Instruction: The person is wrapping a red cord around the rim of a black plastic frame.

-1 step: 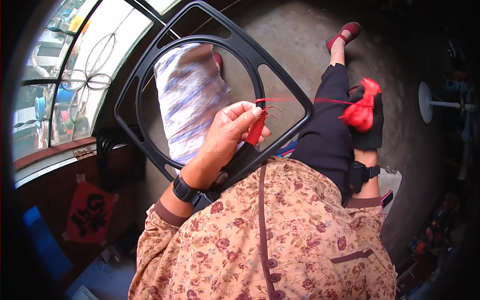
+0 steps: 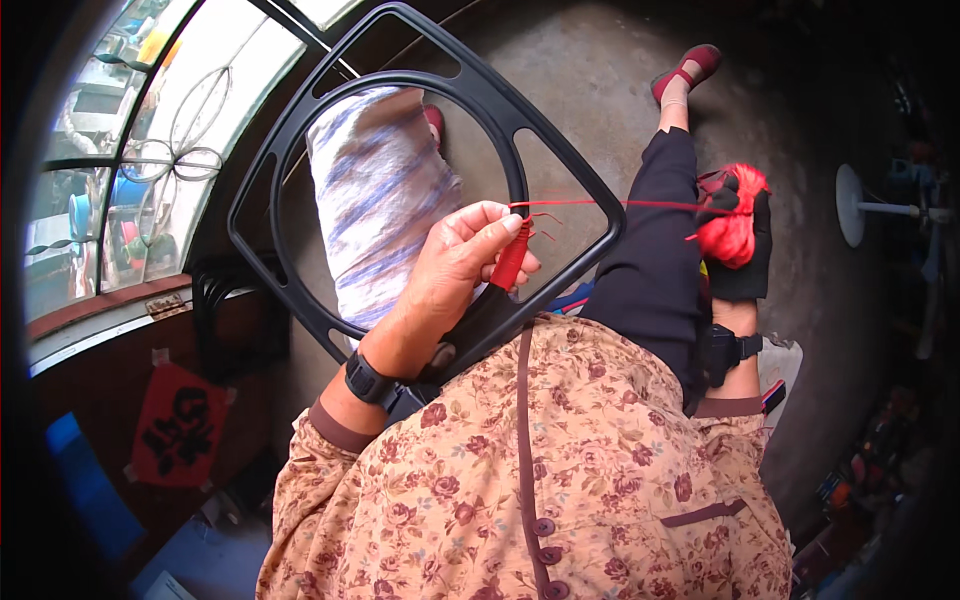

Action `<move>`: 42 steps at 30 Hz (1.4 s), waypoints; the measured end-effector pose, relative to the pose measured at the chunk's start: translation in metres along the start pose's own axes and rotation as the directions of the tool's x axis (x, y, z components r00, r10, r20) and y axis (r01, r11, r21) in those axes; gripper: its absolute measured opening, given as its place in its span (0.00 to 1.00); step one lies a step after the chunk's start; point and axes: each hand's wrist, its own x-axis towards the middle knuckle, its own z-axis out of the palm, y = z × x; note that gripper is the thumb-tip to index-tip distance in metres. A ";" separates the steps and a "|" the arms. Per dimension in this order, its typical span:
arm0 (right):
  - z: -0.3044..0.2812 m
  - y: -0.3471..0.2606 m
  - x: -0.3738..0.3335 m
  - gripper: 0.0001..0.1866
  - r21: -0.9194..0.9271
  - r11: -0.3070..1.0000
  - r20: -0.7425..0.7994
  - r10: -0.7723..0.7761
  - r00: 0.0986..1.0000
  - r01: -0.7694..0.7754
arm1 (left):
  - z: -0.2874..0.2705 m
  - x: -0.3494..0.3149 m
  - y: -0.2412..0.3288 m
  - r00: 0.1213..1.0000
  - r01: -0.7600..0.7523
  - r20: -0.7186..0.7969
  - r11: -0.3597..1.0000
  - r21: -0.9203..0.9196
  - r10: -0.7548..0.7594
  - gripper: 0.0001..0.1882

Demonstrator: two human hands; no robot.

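Note:
A black plastic frame (image 2: 492, 95) with a round inner ring lies tilted over my lap. My bare left hand (image 2: 458, 250) is closed on that ring, thumb and fingers pinching where red cord wrapping (image 2: 510, 265) covers a short stretch. Loose red ends stick out beside the thumb. From this spot a red strand (image 2: 650, 204) runs nearly straight across to my right hand (image 2: 740, 284), which wears a black glove. Its fingers are closed around a bundle of red cord (image 2: 728, 235); the bundle partly hides them. The hand is above the right thigh's outer side.
A white cloth with blue stripes (image 2: 375, 200) covers my left leg, seen through the ring. My right leg (image 2: 645, 240) stretches out over the concrete floor (image 2: 580, 70). A barred window (image 2: 175, 150) is at left, and a white round-ended object (image 2: 851, 205) stands at right.
My right hand has shifted slightly down and right with the bundle of red cord, now turned a little. The strand looks straighter and sharper. My left hand has stayed in place.

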 end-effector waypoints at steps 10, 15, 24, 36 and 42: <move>-0.030 0.009 -0.005 0.19 -0.651 0.737 -0.066 -0.291 0.954 0.180 | 0.003 0.000 0.003 0.999 -0.004 -0.039 0.993 -0.121 -0.001 0.13; -0.019 0.031 0.046 0.16 -0.919 0.132 0.311 -0.336 0.889 0.371 | 0.002 0.000 0.004 0.999 -0.006 -0.050 0.997 -0.078 0.003 0.10; 0.113 0.110 0.089 0.18 -0.538 0.835 0.186 -0.014 0.983 0.113 | 0.003 -0.002 0.006 0.998 0.048 0.038 0.999 -0.003 -0.048 0.08; 0.134 0.086 0.038 0.23 -0.128 0.832 0.462 0.532 0.710 -0.540 | -0.006 -0.002 -0.007 0.999 -0.033 0.034 0.998 -0.058 0.035 0.11; 0.163 0.053 0.051 0.26 -0.329 0.842 0.505 0.539 0.674 -0.427 | 0.004 -0.006 -0.001 0.999 -0.019 0.027 1.000 -0.014 0.020 0.11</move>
